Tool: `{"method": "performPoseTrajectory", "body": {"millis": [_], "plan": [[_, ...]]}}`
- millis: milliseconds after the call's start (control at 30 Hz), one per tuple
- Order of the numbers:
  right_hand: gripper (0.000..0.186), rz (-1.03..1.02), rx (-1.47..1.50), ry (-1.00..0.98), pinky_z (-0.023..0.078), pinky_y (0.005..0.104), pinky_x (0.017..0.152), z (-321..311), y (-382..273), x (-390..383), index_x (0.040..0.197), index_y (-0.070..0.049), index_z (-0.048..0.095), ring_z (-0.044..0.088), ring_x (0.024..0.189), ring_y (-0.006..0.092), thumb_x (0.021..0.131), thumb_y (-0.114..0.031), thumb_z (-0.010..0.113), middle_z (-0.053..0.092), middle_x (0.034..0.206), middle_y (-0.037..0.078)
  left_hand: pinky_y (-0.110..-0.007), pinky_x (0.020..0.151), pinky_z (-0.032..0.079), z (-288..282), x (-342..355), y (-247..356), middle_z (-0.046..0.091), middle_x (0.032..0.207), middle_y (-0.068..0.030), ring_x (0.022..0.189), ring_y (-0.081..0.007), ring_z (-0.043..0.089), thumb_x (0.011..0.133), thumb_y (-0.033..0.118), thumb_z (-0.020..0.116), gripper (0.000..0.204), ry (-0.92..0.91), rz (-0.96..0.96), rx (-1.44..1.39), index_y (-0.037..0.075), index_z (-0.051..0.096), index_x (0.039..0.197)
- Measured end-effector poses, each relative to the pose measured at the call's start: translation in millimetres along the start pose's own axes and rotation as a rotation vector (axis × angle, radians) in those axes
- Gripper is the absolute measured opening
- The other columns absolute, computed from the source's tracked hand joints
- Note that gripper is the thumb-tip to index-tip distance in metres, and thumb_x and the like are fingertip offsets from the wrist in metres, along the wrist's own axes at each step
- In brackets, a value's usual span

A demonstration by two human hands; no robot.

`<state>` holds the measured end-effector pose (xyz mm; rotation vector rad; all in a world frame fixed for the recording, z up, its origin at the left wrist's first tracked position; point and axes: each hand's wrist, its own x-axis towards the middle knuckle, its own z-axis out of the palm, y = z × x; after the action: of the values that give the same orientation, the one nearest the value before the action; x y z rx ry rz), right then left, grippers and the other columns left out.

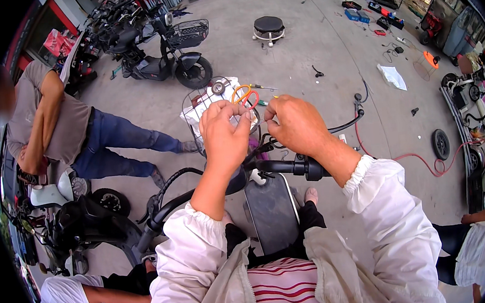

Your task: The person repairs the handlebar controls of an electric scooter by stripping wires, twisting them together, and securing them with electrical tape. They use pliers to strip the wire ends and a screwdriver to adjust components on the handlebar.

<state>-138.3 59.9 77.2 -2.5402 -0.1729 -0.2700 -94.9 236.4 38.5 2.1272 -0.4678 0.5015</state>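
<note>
Both hands are raised over the handlebar (281, 166) of an electric bike, fingertips close together. My left hand (222, 135) is closed in a pinch; whatever it grips is too small to make out. A short gap to the right, my right hand (299, 124) is also pinched, its hold hidden by the fingers. Just beyond the left fingertips are scissors (242, 93) with orange and red handles. They are over a wire basket (188, 114), where a roll of tape (218, 88) and white plastic also lie. A screwdriver (262, 87) is visible beyond the scissors.
A person (58, 121) with folded arms stands at left; others are at the lower corners. A black electric scooter (157, 64), a round stool (269, 25), scattered tools (356, 16), a loose tire (440, 144) and a red hose (428, 168) are around the concrete floor.
</note>
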Motion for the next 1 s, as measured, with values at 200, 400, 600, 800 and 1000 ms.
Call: {"method": "performPoseTrajectory", "body": {"millis": [200,400,600,800,1000], "plan": [[0.012,-0.011,0.013,0.041,0.050,0.0457,0.072,2.8,2.2,0.2,0.087,-0.003,0.069,0.064,0.084,0.0367,0.078,-0.011,0.066,0.066,0.090,0.016,-0.031,0.070,0.048,-7.0,8.9,-5.0,0.069,0.087,-0.0118,0.077,-0.0157,0.061,0.094,0.031,0.066,0.036,-0.177,-0.461,-0.362,-0.005,0.068,0.100],[0.012,-0.025,-0.012,0.065,0.051,0.0450,0.070,4.6,1.4,-0.9,0.087,-0.005,0.069,0.065,0.080,0.0350,0.080,-0.014,0.068,0.066,0.087,0.015,-0.024,0.078,0.044,4.7,-3.5,-3.7,0.066,0.093,-0.0031,0.086,-0.0114,0.058,0.091,0.012,0.063,0.016,-0.410,-0.734,-0.619,-0.002,0.067,0.098],[0.011,-0.068,-0.008,0.051,0.051,0.0429,0.067,2.4,-1.7,-0.9,0.087,-0.007,0.068,0.066,0.079,0.0316,0.078,-0.014,0.068,0.066,0.087,0.011,-0.022,0.078,0.047,9.7,-16.4,2.3,0.067,0.093,-0.0031,0.086,-0.0090,0.060,0.090,0.003,0.066,0.010,-0.275,-0.678,-0.791,0.000,0.064,0.099],[0.008,-0.134,-0.018,0.043,0.051,0.0416,0.064,3.1,-1.6,-1.5,0.086,-0.009,0.068,0.066,0.076,0.0299,0.079,-0.013,0.068,0.066,0.084,0.009,-0.024,0.065,0.048,20.5,-24.9,1.0,0.067,0.084,-0.0013,0.072,-0.0065,0.060,0.089,0.005,0.066,0.011,-0.155,-0.511,-0.659,-0.001,0.067,0.098],[0.009,-0.142,-0.049,0.034,0.051,0.0412,0.064,1.8,-2.5,-2.2,0.087,-0.010,0.069,0.066,0.076,0.0293,0.080,-0.014,0.068,0.067,0.085,0.008,-0.029,0.070,0.052,14.7,-24.3,8.8,0.071,0.084,-0.0085,0.074,-0.0149,0.066,0.082,0.007,0.070,0.013,-0.140,-0.414,-0.433,0.000,0.072,0.093]]}}
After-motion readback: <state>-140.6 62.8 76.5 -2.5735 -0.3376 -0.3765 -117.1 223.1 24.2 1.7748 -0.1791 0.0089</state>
